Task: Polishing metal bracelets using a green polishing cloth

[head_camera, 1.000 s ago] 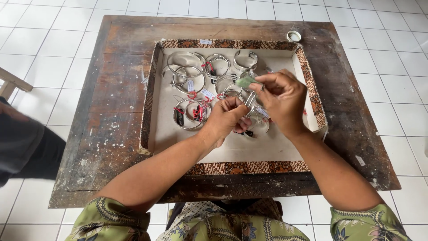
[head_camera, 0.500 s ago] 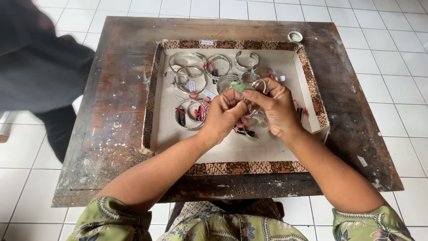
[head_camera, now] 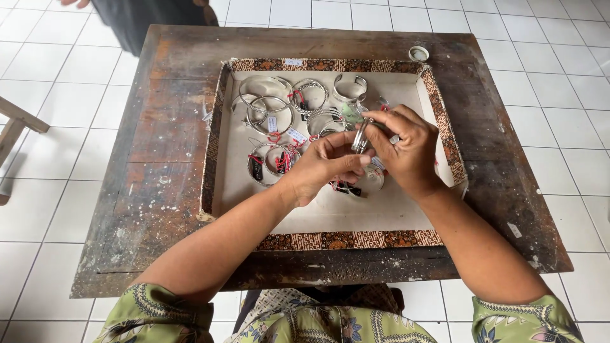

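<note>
Both my hands meet over a shallow cream tray (head_camera: 381, 219) with a brown patterned border. My right hand (head_camera: 406, 149) pinches a silver bangle (head_camera: 360, 136) held on edge, with a ring showing on one finger. My left hand (head_camera: 327, 165) closes on the same bangle from below. Several other silver bangles (head_camera: 270, 108) with red ties and small tags lie in the tray's far left half. One more bangle (head_camera: 372, 181) lies partly hidden under my hands.
The tray sits on a worn dark wooden table (head_camera: 159, 171) over white floor tiles. A small round white lid (head_camera: 419, 53) rests at the table's far right edge. Another person in dark clothes (head_camera: 152, 16) stands beyond the far left corner. A wooden piece (head_camera: 19, 117) juts in at left.
My hands have shifted slightly while turning the bangle on edge between them. The other person has walked from the left side to beyond the table's far edge.
</note>
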